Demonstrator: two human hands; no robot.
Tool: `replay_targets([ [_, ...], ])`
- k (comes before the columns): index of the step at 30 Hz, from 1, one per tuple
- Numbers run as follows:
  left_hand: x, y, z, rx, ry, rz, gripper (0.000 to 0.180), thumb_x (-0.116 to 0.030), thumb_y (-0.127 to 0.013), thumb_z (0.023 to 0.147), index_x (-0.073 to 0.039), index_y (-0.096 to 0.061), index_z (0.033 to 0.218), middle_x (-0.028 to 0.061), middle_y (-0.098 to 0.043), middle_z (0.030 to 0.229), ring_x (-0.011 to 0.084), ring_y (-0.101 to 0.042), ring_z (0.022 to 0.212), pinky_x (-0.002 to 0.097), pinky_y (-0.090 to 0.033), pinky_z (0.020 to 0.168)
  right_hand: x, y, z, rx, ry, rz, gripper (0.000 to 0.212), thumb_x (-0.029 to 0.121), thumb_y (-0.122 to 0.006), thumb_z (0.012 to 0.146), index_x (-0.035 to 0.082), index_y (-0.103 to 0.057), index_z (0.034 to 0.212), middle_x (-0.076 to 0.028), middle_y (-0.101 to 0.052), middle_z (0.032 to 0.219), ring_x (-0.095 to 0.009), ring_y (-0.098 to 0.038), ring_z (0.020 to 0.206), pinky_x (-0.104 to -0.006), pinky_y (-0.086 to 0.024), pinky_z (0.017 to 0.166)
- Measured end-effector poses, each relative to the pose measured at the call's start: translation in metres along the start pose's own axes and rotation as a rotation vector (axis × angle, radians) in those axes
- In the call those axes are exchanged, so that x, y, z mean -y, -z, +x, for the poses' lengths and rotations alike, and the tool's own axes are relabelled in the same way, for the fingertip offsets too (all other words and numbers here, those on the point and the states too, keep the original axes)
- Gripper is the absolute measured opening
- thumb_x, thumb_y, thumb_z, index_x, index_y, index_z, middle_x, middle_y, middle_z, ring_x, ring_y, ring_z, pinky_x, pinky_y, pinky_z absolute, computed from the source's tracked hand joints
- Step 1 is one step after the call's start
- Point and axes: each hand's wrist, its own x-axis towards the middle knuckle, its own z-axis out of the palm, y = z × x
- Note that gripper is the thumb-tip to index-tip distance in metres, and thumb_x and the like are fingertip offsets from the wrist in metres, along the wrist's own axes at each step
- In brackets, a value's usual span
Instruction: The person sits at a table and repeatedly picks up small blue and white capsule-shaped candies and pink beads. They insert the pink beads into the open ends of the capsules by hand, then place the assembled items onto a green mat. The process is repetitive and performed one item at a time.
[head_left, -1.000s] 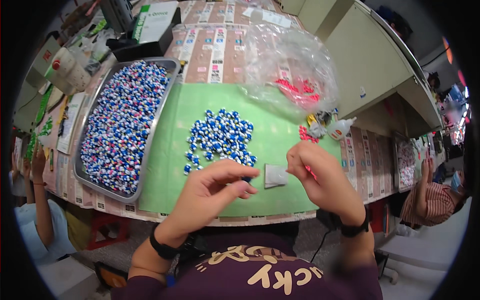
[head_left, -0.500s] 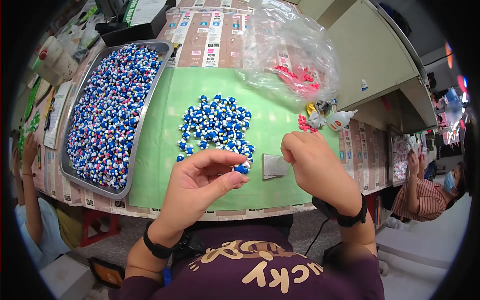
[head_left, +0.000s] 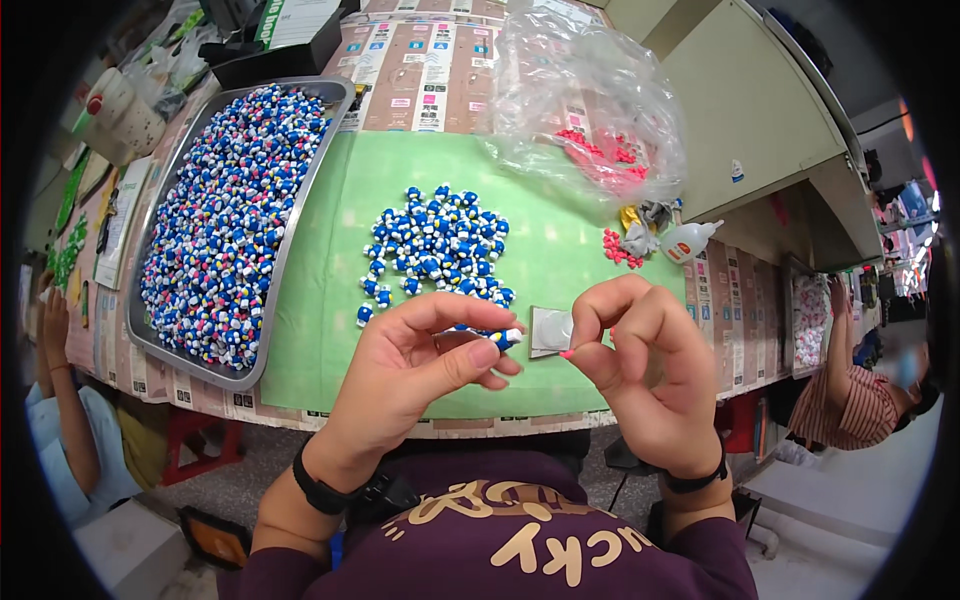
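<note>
Between thumb and fingers, my left hand (head_left: 425, 355) pinches a small blue-and-white figurine (head_left: 508, 338) above the green mat. My right hand (head_left: 650, 355) is closed in a pinch on a tiny pink piece (head_left: 567, 354), a short gap to the right of the figurine. Just beyond the right fingertips lies a small grey square pad (head_left: 551, 330) with a round whitish top. A loose pile of blue-and-white figurines (head_left: 440, 245) spreads over the green mat (head_left: 320, 290) beyond my left hand.
A metal tray (head_left: 270, 300) heaped with similar figurines stands on the left. A clear plastic bag (head_left: 590, 110) with pink pieces, a small pink heap (head_left: 620, 250) and a white squeeze bottle (head_left: 690, 240) lie at the far right, near a cabinet (head_left: 740, 110). People work on both sides.
My right hand has drawn back from the grey pad and turned, now showing a pink piece in its pinch. The figurine in my left hand has turned and shifted slightly right.
</note>
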Motion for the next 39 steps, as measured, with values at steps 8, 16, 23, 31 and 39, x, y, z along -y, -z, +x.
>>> replay_targets([
  [8,0.002,-0.001,-0.001,-0.024,-0.092,0.061,0.025,0.000,-0.065,0.090,0.003,-0.063,0.115,0.0171,-0.065,0.117,0.0191,-0.067,0.095,0.0301,-0.056,0.084,0.000,-0.003,-0.002,0.000,0.000,0.056,0.027,-0.013,-0.059,0.086,0.007,-0.042,0.080,-0.010,-0.057,0.092,-0.014,-0.052,0.077,-0.0266,-0.046,0.068],
  [16,0.000,-0.002,-0.005,-0.046,-0.080,0.092,0.023,0.005,-0.064,0.088,0.003,-0.065,0.112,0.0175,-0.067,0.112,0.0216,-0.068,0.098,0.0310,-0.057,0.086,0.000,-0.011,-0.003,0.016,0.112,-0.183,0.027,-0.012,-0.063,0.081,0.008,-0.045,0.081,-0.006,-0.058,0.088,-0.020,-0.055,0.077,-0.0331,-0.039,0.076],
  [23,0.004,-0.007,-0.006,-0.086,-0.240,0.186,0.023,0.008,-0.067,0.086,0.004,-0.064,0.108,0.0130,-0.068,0.107,0.0183,-0.067,0.098,0.0296,-0.055,0.087,-0.001,-0.025,0.001,-0.036,0.062,-0.208,0.027,-0.010,-0.065,0.080,0.009,-0.046,0.081,-0.004,-0.059,0.086,-0.021,-0.056,0.077,-0.0332,-0.037,0.076],
  [31,0.007,-0.011,-0.007,-0.093,-0.324,0.200,0.024,0.010,-0.069,0.084,0.003,-0.064,0.107,0.0113,-0.066,0.104,0.0163,-0.066,0.095,0.0282,-0.054,0.085,-0.001,-0.031,0.000,-0.088,0.038,-0.192,0.027,-0.009,-0.066,0.080,0.010,-0.046,0.081,-0.004,-0.059,0.085,-0.020,-0.058,0.079,-0.0335,-0.037,0.078],
  [39,0.007,-0.018,-0.007,-0.094,-0.685,0.711,0.023,0.011,-0.076,0.076,0.002,-0.069,0.096,0.0131,-0.069,0.095,0.0185,-0.067,0.086,0.0285,-0.055,0.076,-0.003,-0.033,-0.006,-0.148,0.117,-0.295,0.029,-0.010,-0.068,0.077,0.010,-0.046,0.080,-0.004,-0.058,0.082,-0.021,-0.059,0.080,-0.0347,-0.037,0.077],
])
